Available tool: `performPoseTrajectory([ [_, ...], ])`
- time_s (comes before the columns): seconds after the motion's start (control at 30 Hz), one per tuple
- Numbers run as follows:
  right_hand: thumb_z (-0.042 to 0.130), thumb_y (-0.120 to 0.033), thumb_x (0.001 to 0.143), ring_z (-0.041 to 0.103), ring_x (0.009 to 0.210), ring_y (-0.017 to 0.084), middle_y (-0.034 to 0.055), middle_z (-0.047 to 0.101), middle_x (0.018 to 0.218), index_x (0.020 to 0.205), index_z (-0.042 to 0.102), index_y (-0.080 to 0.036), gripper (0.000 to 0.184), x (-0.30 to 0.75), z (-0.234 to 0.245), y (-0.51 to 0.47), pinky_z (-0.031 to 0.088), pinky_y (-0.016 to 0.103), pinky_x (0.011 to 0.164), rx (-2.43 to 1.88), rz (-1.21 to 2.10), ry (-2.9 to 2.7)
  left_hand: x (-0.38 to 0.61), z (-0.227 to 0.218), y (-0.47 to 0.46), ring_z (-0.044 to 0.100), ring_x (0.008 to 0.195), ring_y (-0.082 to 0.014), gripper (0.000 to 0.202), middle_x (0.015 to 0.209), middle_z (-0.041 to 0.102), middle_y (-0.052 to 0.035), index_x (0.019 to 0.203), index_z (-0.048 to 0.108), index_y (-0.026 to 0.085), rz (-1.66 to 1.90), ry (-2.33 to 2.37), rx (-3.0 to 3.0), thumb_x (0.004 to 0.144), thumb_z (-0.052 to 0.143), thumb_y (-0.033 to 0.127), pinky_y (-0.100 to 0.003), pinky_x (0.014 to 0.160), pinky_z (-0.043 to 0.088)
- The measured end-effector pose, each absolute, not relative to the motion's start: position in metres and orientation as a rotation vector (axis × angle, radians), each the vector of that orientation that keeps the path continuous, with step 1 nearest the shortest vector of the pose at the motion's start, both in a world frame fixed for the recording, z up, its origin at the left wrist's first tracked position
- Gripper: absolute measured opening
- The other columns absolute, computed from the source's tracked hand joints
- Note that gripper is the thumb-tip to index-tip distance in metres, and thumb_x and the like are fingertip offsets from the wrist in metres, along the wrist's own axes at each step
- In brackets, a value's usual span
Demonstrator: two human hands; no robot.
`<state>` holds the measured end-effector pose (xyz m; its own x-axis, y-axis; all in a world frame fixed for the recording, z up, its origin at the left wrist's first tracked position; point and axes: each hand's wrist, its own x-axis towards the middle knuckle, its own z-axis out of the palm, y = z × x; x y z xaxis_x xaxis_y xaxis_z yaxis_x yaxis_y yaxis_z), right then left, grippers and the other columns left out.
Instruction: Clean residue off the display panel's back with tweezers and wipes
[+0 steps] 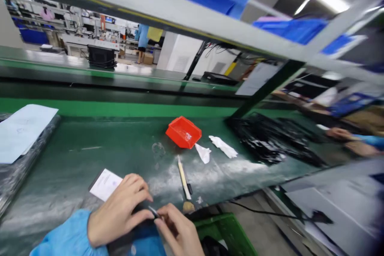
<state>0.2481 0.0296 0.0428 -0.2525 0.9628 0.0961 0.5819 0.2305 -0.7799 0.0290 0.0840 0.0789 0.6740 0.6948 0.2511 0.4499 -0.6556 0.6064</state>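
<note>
My right hand [180, 230] pinches a small dark, thin piece [153, 211] with a shiny edge; its exact kind is too blurred to tell. Beside it, my left hand [123, 208] is open, thumb and fingers apart, the thumb tip close to the piece. Just beyond the left hand lies a dark flat item with a white printed label [105, 184]. A slim yellow-handled tool [182, 176] lies on the green bench, with a short black object [189, 189] alongside.
A red bin [183, 134] stands on the bench near crumpled white tissues [223, 147]. Black parts [264, 140] are piled to the right, near another person's hand [340, 134]. Wrapped stock with a paper sheet [27, 132] is at left. A green crate [228, 232] sits below the edge.
</note>
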Motion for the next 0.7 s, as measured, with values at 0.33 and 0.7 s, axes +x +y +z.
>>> performPoseTrajectory([
  [0.33,0.037,-0.056,0.095,0.053,0.053,0.011,-0.0011,0.056,0.065,0.076,0.058,-0.022,0.045,0.260,0.011,0.040,0.038,0.020,0.049,-1.337,0.371,-2.033,0.054,0.064,0.096,0.051,0.077,-0.0206,0.018,0.080,0.059,-0.0039,0.080,0.054,0.021,0.727,0.862,2.543,0.094,0.045,0.025,-0.032,0.074,0.044],
  [0.7,0.029,-0.043,0.102,0.057,0.052,0.012,-0.0002,0.061,0.070,0.084,0.059,-0.023,0.040,0.256,0.045,0.041,0.037,0.023,0.047,-1.289,-0.315,-2.176,0.052,0.050,0.103,0.053,0.087,-0.0169,0.039,0.083,0.056,0.0006,0.076,0.049,0.020,0.367,0.959,1.865,0.095,0.036,0.052,-0.024,0.081,0.043],
])
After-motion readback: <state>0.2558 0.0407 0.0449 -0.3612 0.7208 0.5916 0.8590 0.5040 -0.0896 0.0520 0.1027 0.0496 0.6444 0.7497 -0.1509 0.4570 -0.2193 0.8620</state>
